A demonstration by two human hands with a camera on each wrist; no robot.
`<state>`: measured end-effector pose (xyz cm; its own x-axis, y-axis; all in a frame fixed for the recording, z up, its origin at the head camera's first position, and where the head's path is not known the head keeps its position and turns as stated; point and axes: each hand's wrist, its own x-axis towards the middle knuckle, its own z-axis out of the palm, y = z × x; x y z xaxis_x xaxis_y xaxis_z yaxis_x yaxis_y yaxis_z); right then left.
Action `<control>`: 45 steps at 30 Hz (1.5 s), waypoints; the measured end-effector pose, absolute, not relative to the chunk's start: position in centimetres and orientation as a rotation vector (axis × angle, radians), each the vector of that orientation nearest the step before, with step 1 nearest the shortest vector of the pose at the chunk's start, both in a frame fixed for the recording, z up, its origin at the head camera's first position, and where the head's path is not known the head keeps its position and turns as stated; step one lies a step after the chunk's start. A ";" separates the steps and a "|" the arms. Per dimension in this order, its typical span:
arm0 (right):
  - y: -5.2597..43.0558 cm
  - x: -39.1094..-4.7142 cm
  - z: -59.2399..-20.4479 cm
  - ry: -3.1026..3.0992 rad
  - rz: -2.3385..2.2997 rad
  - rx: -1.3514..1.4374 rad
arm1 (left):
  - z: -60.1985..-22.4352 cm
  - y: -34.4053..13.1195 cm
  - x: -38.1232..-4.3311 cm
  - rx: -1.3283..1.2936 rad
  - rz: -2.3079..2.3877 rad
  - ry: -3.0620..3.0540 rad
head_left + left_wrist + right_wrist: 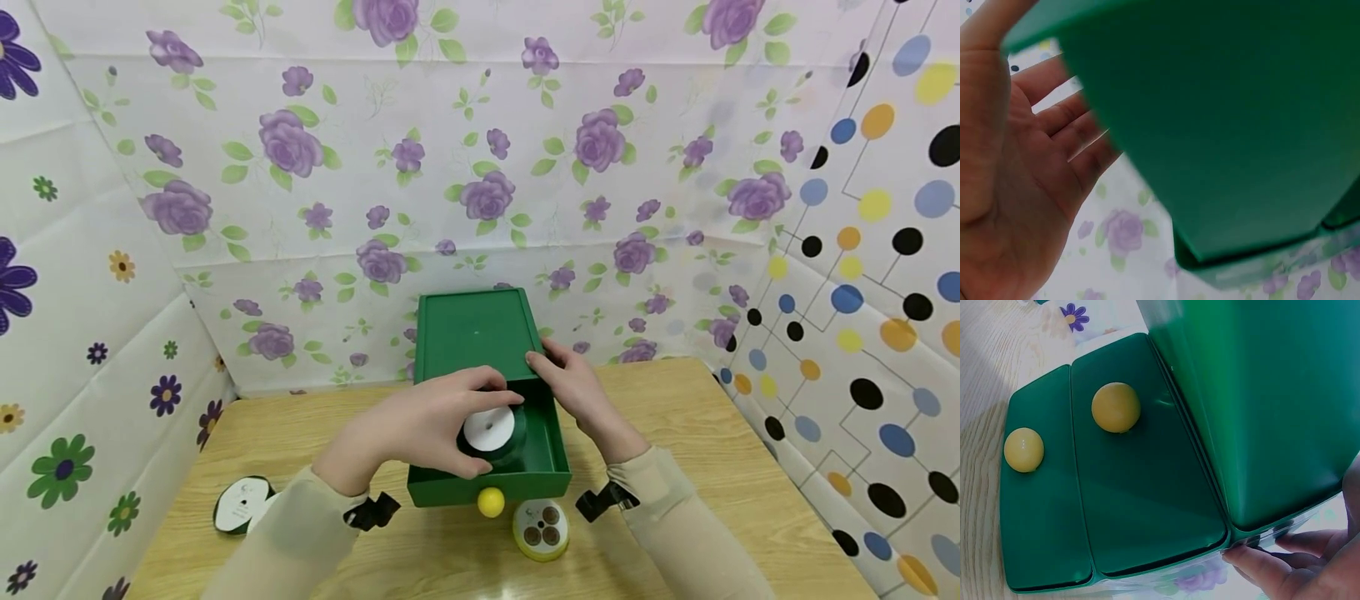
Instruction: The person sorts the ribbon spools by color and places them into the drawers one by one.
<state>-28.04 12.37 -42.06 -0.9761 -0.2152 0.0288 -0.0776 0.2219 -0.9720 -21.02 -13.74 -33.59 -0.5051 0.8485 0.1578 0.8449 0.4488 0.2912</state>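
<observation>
Fingers, L hand (435, 421): curled round 1 white-faced spool (489, 429), in pulled-out green drawer (442, 492). R hand (579, 393): relaxed, resting on cabinet (476, 333). Rec.: keep spool lvl, clear of walls; brace cabinet w/ R.

On the table (690, 433), one disc (543, 546) lies before the cabinet (476, 337), another disc (238, 507) left.
</observation>
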 end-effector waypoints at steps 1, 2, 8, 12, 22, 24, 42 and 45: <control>12.4 -28.1 -42.1 2.366 -1.870 -0.283 | -33.7 -13.4 -21.1 1.553 0.519 2.661; 12.4 -28.1 -42.1 2.364 -1.869 -0.283 | -33.7 -13.1 -21.2 1.549 0.515 2.655; 12.4 -28.1 -42.0 2.348 -1.875 -0.289 | -34.0 -11.6 -21.7 1.516 0.451 2.663; 12.6 -28.1 -41.9 2.361 -1.857 -0.287 | -34.1 -10.8 -22.1 1.504 0.435 2.640; 12.6 -28.1 -42.0 2.390 -1.841 -0.270 | -36.0 -9.6 -22.4 1.480 0.304 2.608; 12.5 -28.0 -42.1 2.388 -1.840 -0.276 | -36.5 -9.5 -22.4 1.487 0.287 2.609; 12.4 -27.9 -42.0 2.415 -1.826 -0.265 | -37.6 -9.1 -22.1 1.523 0.218 2.597; 12.3 -27.9 -42.0 2.409 -1.824 -0.269 | -37.6 -9.1 -22.0 1.511 0.214 2.595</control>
